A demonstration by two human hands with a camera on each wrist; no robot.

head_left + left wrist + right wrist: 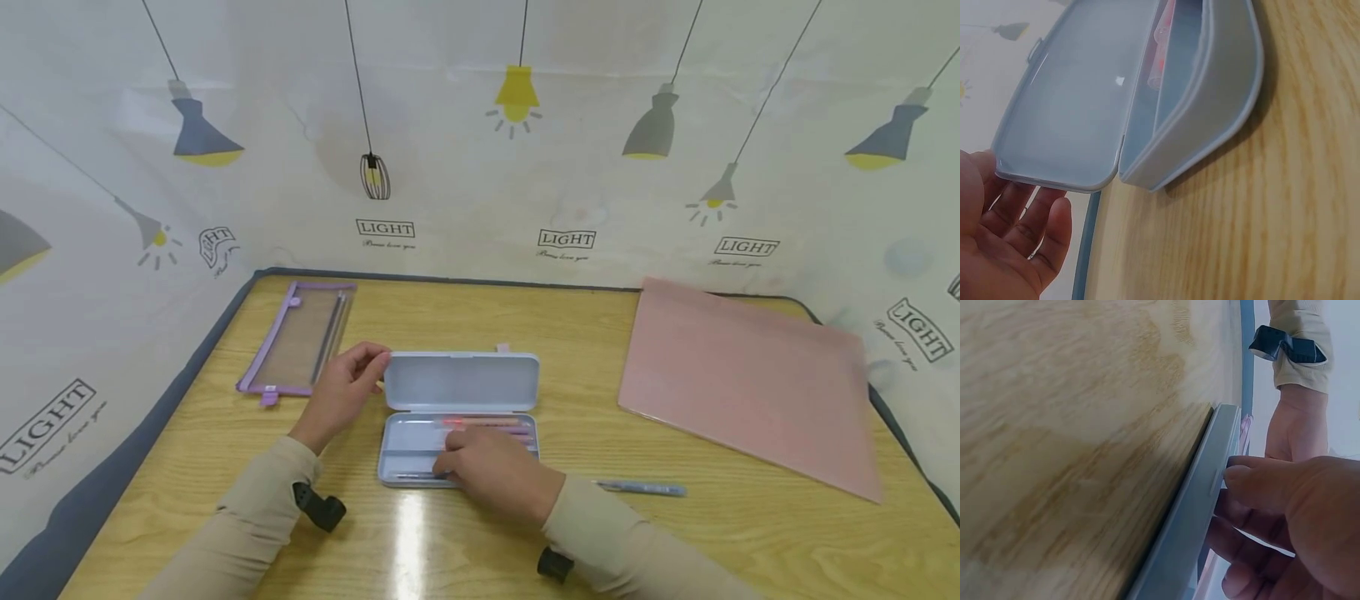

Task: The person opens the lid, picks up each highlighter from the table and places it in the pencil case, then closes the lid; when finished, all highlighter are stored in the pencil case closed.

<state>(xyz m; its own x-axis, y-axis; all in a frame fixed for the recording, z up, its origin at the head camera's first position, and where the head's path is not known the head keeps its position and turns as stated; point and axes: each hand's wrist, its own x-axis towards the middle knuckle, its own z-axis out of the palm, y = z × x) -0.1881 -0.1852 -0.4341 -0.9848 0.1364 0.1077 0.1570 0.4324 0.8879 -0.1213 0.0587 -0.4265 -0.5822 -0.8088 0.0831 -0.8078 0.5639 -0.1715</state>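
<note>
A light blue pencil case [397, 454] lies on the table with its hinged lid [461, 382] raised. My left hand [347, 390] pinches the lid's upper left corner; in the left wrist view, the thumb is at the edge and the fingers are behind it. My right hand [495, 467] reaches into the case, fingers bent down over the front compartment. A thin pen [416, 476] lies along that compartment at the fingertips; whether they grip it is hidden. Several pinkish pens [517, 431] fill the back compartment, partly covered by the right hand.
A mesh zip pouch [300, 337] with purple trim, holding long thin items, lies at the back left. To the right is a pink folder or board [750, 392]. A blue pen [645, 488] lies on the wooden table [585, 550] beside the right forearm.
</note>
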